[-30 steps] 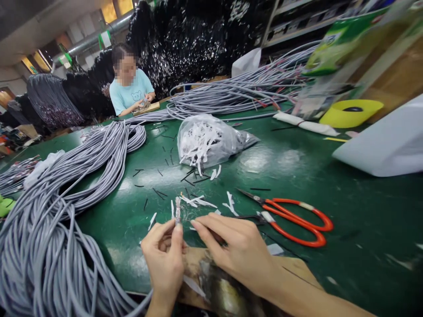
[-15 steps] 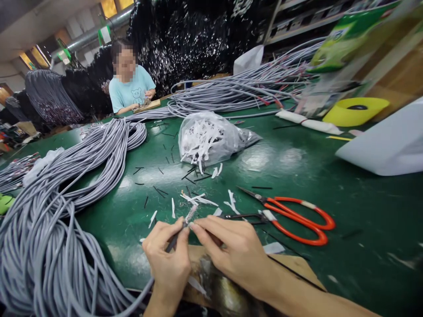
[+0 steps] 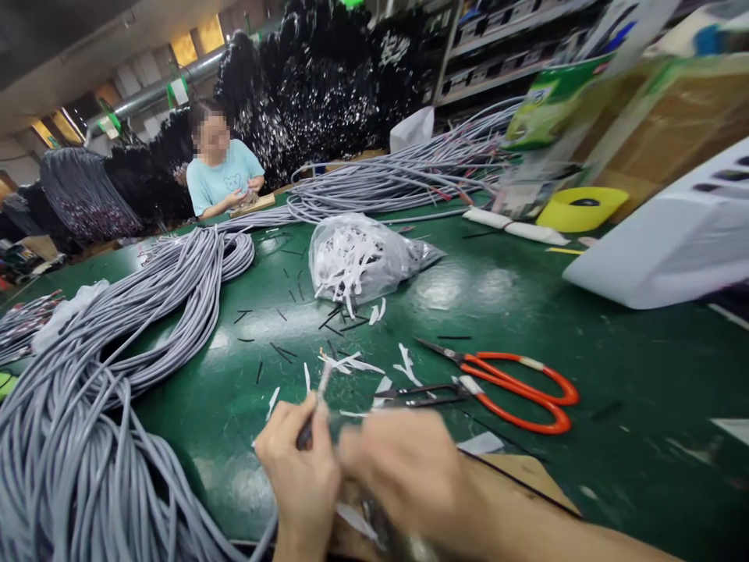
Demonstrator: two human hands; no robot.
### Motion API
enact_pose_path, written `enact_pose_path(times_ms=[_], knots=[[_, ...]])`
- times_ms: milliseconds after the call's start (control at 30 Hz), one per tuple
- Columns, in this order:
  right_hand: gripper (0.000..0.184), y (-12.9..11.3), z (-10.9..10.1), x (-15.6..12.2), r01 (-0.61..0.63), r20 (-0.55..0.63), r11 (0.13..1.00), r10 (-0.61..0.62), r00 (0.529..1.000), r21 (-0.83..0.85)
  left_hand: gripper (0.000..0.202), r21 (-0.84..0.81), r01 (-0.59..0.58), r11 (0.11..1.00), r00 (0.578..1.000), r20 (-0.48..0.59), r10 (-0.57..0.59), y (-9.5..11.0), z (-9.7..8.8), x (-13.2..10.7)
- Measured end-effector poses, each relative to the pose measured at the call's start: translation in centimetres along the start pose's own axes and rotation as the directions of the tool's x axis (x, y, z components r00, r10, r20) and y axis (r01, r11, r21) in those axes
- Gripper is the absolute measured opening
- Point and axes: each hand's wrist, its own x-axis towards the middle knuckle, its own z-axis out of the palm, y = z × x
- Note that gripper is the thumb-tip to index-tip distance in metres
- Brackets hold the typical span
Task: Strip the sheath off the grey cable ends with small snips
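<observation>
My left hand (image 3: 301,468) is closed around the end of a grey cable, thumb and fingers pinching it. The stripped, pale cable end (image 3: 324,378) sticks up past the fingertips. Close beside it on the right is my right hand (image 3: 409,460), its fingers curled and smeared by motion. Whether it holds anything I cannot make out. To the right lie scissors with orange handles (image 3: 527,375). Next to them are slim black blades (image 3: 418,396). White strips (image 3: 351,363) and short black pieces are scattered beyond my hands.
A large bundle of grey cables (image 3: 76,421) fills the left side. More cables (image 3: 398,179) lie at the back. A clear bag of white scraps (image 3: 356,257) rests mid-table. At right stand a white bin (image 3: 655,257) and a yellow tape roll (image 3: 582,209). A co-worker (image 3: 225,179) sits opposite.
My right hand has pulled slightly away from the cable end and is moving fast. My left hand keeps its grip, with the cable end now more upright. The camera view has shifted a little.
</observation>
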Motion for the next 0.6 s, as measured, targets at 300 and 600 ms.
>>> enact_pose_path(times_ms=[300, 600], knots=[[0.030, 1.7, -0.3, 1.2, -0.182, 0.057, 0.982, 0.185, 0.981, -0.051, 0.034, -0.238, 0.276, 0.931, 0.961, 0.083, -0.264, 0.0, -0.9, 0.9], [0.034, 1.6, -0.4, 1.4, -0.172, 0.082, 0.984, 0.176, 0.981, -0.051, 0.032, -0.207, 0.197, 0.958, 0.975, 0.144, -0.169, 0.4, -0.9, 0.6]])
